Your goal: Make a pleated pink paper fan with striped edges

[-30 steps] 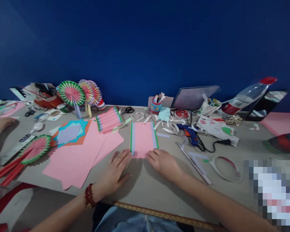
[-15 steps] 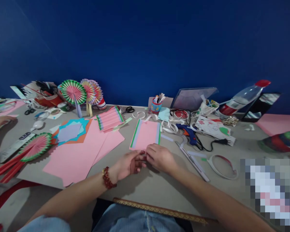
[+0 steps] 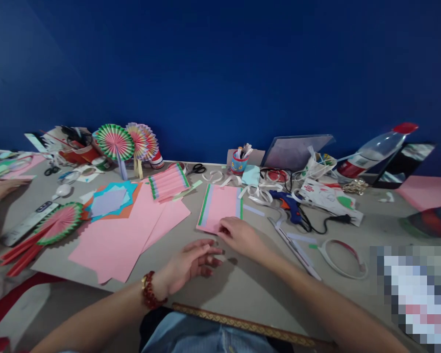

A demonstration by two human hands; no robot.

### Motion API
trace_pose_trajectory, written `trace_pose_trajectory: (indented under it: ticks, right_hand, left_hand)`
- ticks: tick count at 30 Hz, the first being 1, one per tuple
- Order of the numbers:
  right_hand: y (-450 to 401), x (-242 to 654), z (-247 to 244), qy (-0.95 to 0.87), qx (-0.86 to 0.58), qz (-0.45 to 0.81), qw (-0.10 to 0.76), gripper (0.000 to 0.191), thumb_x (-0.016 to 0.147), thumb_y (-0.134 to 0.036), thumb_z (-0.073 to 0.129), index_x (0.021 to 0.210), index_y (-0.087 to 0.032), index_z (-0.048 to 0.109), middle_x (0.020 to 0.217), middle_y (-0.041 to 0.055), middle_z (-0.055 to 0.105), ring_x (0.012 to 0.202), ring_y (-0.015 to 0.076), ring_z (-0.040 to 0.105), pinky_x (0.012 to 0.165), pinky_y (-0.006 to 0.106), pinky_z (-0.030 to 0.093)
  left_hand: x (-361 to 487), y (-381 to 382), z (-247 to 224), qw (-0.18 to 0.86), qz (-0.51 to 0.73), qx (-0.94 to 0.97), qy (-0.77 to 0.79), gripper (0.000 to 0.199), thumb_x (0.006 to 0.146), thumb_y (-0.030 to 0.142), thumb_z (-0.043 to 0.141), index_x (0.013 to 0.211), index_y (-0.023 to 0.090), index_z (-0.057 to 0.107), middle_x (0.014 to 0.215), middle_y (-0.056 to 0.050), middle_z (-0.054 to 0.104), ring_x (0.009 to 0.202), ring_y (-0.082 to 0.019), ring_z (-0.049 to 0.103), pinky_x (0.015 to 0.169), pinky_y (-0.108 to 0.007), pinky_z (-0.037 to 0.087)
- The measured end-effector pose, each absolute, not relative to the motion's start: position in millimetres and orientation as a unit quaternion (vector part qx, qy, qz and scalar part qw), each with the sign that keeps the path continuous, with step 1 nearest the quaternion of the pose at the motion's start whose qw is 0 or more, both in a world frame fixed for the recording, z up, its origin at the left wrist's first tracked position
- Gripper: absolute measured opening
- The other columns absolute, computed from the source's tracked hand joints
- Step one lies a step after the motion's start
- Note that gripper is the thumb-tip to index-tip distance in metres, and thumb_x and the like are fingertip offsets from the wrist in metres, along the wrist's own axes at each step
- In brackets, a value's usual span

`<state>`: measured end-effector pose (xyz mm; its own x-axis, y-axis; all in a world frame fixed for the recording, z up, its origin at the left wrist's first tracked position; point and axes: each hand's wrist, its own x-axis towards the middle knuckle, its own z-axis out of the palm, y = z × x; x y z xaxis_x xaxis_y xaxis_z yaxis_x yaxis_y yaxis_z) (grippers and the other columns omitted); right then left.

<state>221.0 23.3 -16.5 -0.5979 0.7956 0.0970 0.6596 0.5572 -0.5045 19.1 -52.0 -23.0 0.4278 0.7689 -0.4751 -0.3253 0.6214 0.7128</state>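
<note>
While the grey surface (image 3: 250,296) fills the lower frame, the pink sheet (image 3: 224,203) lies at the centre, probably light, bendy and easily creased, best held lightly by its side edges. Below, the left hand (image 3: 191,262) has loosely parted fingers holding nothing visible; the right hand's (image 3: 240,238) curl at the near edge, grip unclear.

Passable: tabletop (image 3: 253,301) before the hands, and the gap, narrow at its far end, between pink paper pile (image 3: 113,247) and striped pink sheet (image 3: 223,208) | Near side: left hand (image 3: 193,262), right hand (image 3: 240,238) in the way | Right: long pale tool (image 3: 294,249), white ring (image 3: 343,240), glue gun (image 3: 293,211) obstruct | Far: paper curls (image 3: 260,196), pen cup (image 3: 238,164), blue wall (image 3: 220,73)
</note>
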Motion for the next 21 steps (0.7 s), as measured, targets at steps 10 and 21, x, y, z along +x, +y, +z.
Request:
trace_pose_trajectory:
  ticks: [10,21]
  right_hand:
    - [3,224,-7,-0.857,-0.338,0.255,0.294,0.011,0.094,-0.02,0.055,0.102,-0.021,0.062,0.106,0.0063,0.069,0.103,0.0191,0.062,0.091,0.031,0.048]
    - [24,289,-25,-0.801,-0.491,0.116,0.323,0.025,0.097,-0.026,0.044,0.112,-0.019,0.064,0.114,0.0118,0.068,0.108,0.0254,0.062,0.094,0.04,0.05]
  left_hand:
    - [24,-5,-18,0.37,0.433,0.639,0.517,0.034,0.096,0.04,0.052,0.075,0.016,0.063,0.066,0.0,0.059,0.063,-0.014,0.055,0.062,-0.026,0.046]
    - [8,1,8,-0.034,0.199,0.937,0.286,0.036,0.1,0.016,0.039,0.131,0.017,0.057,0.133,-0.013,0.062,0.126,-0.024,0.054,0.104,-0.043,0.046]
